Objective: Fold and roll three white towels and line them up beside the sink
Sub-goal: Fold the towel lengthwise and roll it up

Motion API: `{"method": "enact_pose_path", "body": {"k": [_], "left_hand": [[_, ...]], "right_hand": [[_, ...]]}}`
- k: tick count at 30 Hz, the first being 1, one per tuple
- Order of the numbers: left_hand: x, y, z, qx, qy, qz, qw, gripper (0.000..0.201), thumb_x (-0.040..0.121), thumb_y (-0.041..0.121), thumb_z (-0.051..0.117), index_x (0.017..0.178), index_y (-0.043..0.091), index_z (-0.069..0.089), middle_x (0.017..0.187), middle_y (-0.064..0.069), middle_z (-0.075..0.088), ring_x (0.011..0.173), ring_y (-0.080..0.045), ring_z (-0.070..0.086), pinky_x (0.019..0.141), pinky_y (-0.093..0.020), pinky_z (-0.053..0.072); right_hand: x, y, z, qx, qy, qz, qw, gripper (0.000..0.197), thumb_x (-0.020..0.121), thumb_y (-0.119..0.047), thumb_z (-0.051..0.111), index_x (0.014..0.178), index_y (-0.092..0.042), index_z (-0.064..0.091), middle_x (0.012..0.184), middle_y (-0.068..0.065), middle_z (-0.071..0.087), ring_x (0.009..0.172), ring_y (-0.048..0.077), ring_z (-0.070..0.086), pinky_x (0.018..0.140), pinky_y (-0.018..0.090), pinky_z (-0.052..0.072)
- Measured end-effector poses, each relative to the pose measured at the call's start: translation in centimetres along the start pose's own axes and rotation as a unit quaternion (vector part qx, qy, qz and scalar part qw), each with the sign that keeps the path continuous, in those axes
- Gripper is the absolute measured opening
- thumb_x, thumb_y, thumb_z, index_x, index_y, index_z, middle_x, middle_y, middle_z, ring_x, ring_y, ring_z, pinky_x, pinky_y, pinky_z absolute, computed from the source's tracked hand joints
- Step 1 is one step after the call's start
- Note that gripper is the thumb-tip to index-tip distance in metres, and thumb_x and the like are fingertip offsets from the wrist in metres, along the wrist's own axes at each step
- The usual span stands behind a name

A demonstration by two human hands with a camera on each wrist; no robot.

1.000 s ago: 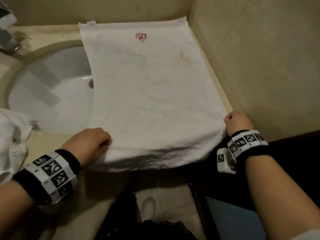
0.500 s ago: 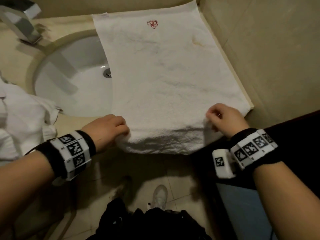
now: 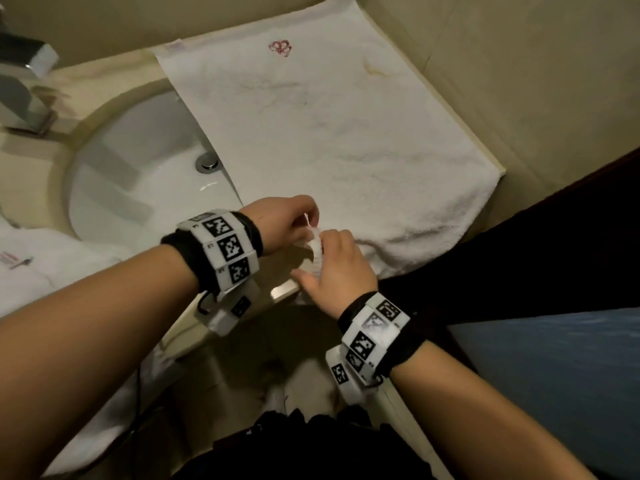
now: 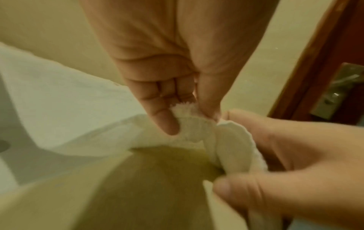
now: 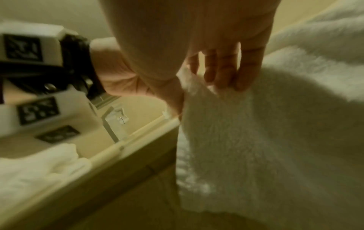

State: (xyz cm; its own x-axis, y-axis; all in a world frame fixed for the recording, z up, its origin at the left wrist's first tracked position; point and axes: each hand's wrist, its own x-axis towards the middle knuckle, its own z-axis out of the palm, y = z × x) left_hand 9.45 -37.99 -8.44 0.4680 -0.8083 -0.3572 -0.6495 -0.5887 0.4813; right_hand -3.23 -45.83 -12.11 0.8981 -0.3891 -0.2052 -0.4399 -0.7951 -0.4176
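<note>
A white towel (image 3: 329, 133) with a small red emblem lies spread on the counter right of the sink (image 3: 145, 181), its left side over the basin and its near edge over the counter's front. My left hand (image 3: 294, 220) pinches the near left corner of the towel (image 4: 185, 112) between thumb and fingers. My right hand (image 3: 332, 261) grips the bunched near edge of the towel (image 5: 226, 109) right beside it, thumb on one side and fingers on the other. The two hands nearly touch at the counter's front edge.
More white towels (image 3: 45, 265) lie heaped on the counter left of the sink. A chrome faucet (image 3: 20, 91) stands at the back left. A beige wall (image 3: 536, 81) bounds the counter on the right, with a dark door frame (image 4: 315, 62) beyond.
Both hands have moved inward along the towel's near edge and now meet near its left corner, bunching the edge. The camera has swung right.
</note>
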Motion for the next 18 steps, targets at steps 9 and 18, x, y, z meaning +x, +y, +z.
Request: {"method": "enact_pose_path", "body": {"k": [9, 18], "left_hand": [[0.0, -1.6, -0.5, 0.121, 0.021, 0.074, 0.99, 0.032, 0.089, 0.02, 0.051, 0.119, 0.025, 0.039, 0.108, -0.007, 0.059, 0.088, -0.021, 0.052, 0.072, -0.03, 0.037], [1.4, -3.9, -1.0, 0.169, -0.029, 0.054, 0.984, 0.027, 0.091, 0.011, 0.04, 0.114, 0.019, 0.053, 0.116, -0.006, 0.057, 0.104, -0.025, 0.054, 0.087, -0.032, 0.04]], "right_hand": [[-2.0, 4.8, -6.6, -0.067, 0.037, 0.074, 0.994, 0.017, 0.084, -0.01, 0.045, 0.098, -0.008, 0.055, 0.104, 0.014, 0.057, 0.092, 0.029, 0.054, 0.071, 0.03, 0.036], [-4.2, 6.8, -9.7, 0.105, 0.002, 0.075, 0.992, 0.034, 0.092, -0.014, 0.04, 0.063, -0.028, 0.05, 0.066, -0.005, 0.052, 0.074, 0.02, 0.05, 0.068, 0.031, 0.038]]}}
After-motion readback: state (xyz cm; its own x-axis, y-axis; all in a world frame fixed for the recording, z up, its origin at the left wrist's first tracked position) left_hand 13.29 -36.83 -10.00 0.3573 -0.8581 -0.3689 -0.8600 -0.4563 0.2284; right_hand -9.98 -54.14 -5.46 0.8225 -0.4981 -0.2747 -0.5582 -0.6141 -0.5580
